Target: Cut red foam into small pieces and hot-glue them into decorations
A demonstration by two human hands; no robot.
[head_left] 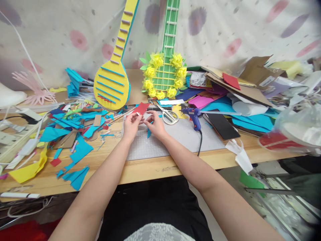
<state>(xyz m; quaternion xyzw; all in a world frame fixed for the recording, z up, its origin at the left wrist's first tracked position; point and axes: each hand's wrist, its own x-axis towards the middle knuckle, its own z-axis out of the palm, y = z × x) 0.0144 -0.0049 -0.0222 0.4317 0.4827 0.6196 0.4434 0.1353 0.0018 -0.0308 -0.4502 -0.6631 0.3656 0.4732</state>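
Over the grey cutting mat (165,144), my left hand (131,126) and my right hand (155,126) meet with fingertips pinched close together. A small white piece (138,113) shows at the left fingers; whatever else lies between the fingertips is too small to make out. Just behind them is a piece of red paper (141,107). Under my right hand, a blue scrap (149,133) rests on the mat. Scissors with pale handles (170,117) lie right of my right hand, and a purple glue gun (194,117) stands farther right.
Behind the mat lean a yellow paper instrument (112,83) and a green one (168,50) ringed with yellow flowers. Blue paper scraps (81,149) cover the left side. At right are a phone (222,124), stacked coloured sheets (250,117) and a plastic tub (283,140).
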